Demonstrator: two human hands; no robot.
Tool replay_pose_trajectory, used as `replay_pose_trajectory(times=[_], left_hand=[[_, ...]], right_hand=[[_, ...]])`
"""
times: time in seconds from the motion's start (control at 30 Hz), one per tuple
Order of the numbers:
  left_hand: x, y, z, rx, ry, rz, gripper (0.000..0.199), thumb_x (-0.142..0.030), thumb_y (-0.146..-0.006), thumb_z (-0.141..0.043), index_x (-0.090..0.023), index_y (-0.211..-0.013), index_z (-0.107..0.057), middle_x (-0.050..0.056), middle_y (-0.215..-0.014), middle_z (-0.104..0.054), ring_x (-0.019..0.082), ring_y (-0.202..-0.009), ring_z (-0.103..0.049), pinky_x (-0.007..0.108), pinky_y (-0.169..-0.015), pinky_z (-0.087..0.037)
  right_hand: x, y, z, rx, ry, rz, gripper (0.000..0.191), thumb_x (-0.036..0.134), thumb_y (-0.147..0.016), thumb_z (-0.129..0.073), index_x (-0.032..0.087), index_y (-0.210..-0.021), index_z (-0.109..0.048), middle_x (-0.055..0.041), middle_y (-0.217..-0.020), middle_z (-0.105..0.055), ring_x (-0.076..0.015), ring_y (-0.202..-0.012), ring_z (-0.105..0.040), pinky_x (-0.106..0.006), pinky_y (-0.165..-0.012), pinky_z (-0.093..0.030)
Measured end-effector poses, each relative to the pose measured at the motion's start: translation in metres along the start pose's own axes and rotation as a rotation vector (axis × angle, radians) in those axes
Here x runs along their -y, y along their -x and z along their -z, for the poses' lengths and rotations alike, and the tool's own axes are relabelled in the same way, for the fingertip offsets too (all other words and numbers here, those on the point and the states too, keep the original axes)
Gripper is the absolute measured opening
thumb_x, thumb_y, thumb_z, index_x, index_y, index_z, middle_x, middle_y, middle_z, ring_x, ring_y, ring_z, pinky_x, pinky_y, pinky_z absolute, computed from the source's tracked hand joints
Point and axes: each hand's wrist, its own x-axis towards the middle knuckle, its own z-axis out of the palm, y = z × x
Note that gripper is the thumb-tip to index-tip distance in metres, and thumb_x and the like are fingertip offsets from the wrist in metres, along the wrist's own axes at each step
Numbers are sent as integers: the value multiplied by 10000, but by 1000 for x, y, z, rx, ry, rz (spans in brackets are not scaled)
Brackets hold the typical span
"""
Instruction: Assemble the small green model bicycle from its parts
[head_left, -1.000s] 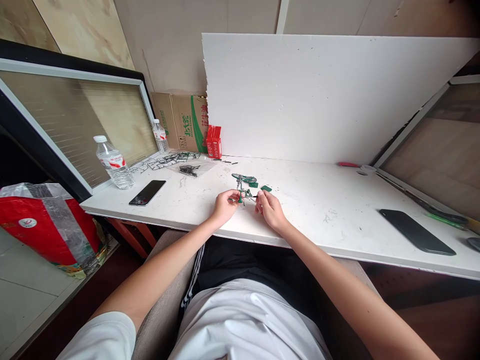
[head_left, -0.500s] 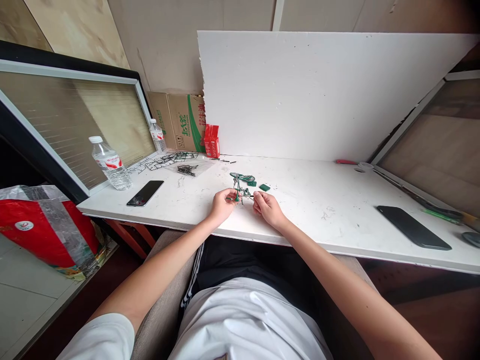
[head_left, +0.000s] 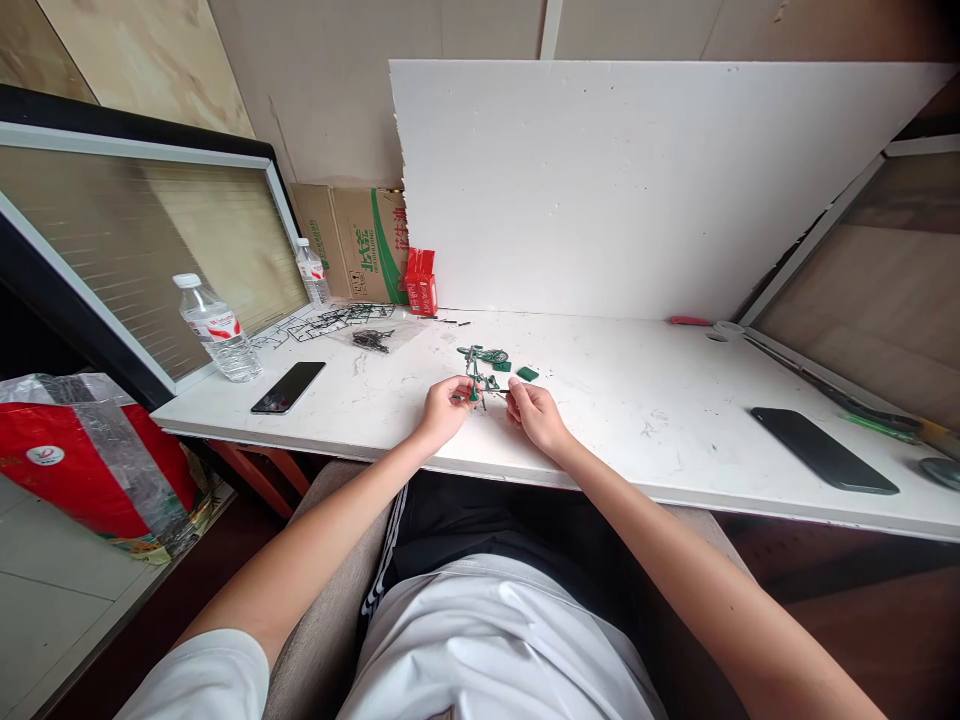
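Note:
My left hand (head_left: 447, 410) is closed, its fingertips gripping a small green model bicycle (head_left: 475, 385) just above the table's front part. Thin spokes show on the model's green wheel (head_left: 491, 356), which lies on its far side. Close by on the right, my right hand (head_left: 534, 412) pinches a thin dark stick-like piece (head_left: 502, 391) that points left at the model. Whether its tip touches the model I cannot tell. Just beyond the right fingertips lie two small dark-green blocks, a nearer block (head_left: 527, 374) and another block (head_left: 502, 367) beside the wheel.
A black phone (head_left: 289, 387) and a water bottle (head_left: 217, 328) stand left on the white table (head_left: 615, 430). Behind are black part frames (head_left: 337, 320), a plastic bag of dark pieces (head_left: 373, 340) and a red box (head_left: 421, 283). Another dark phone (head_left: 823, 450) lies right.
The whole view has shifted very slightly. Both hands keep the same hold and place over the table, with no other visible difference.

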Motion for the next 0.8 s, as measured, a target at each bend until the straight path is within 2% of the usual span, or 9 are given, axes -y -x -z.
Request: replay_pose_trajectory(times=[0.17, 0.23, 0.33, 0.43, 0.53, 0.67, 0.8], left_hand=[[-1, 0, 1, -8, 36, 15, 143, -133, -755, -753, -149, -896, -738, 76, -919, -749, 156, -833, -660, 262, -770, -532], [-2, 0, 1, -11, 50, 18, 145, -141, -758, -756, -148, -901, -735, 81, -942, -752, 158, -849, -662, 263, -779, -532], [-4, 0, 0, -8, 61, 12, 154, -141, -751, -760, -145, -903, -738, 85, -952, -755, 159, -850, -663, 264, -779, -532], [-7, 1, 0, 18, 63, 5, 163, -149, -745, -773, -142, -905, -744, 88, -951, -759, 164, -849, -668, 269, -782, -535], [-9, 2, -1, 32, 52, 5, 167, -180, -741, -800, -145, -895, -745, 88, -945, -755, 173, -863, -673, 275, -790, -538], [-10, 3, -1, 73, 38, 7, 164, -210, -741, -813, -150, -879, -747, 80, -911, -743, 176, -852, -669, 282, -791, -542], [-7, 3, -1, 103, 36, -4, 167, -234, -752, -816, -152, -883, -754, 83, -913, -745, 178, -850, -674, 289, -799, -554]], right_hand=[[-1, 0, -1, -37, -17, 45, 590, 815, -971, -392, 252, -838, -509, 5, -637, -520, -178, -579, -524, -323, -587, -460], [-3, 1, -1, -29, -27, 57, 567, 808, -977, -383, 259, -912, -508, -14, -723, -583, -187, -637, -558, -317, -581, -469], [-7, 2, -1, -19, -26, 70, 512, 761, -1010, -363, 266, -922, -461, -44, -859, -639, -197, -746, -607, -315, -592, -492], [-7, 4, -3, -8, -11, 116, 435, 669, -984, -540, 271, -910, -381, -63, -1009, -672, -206, -879, -640, -307, -612, -496], [-4, 5, -4, 15, 26, 171, 495, 572, -903, -704, 276, -888, -308, -88, -1143, -700, -220, -956, -640, -295, -579, -457], [-1, 5, -4, 21, 61, 187, 503, 511, -897, -716, 275, -852, -274, -95, -1079, -740, -231, -922, -650, -303, -549, -403], [1, 5, -3, 16, 70, 170, 494, 513, -902, -707, 275, -835, -280, -99, -1040, -754, -266, -978, -688, -319, -576, -416]])
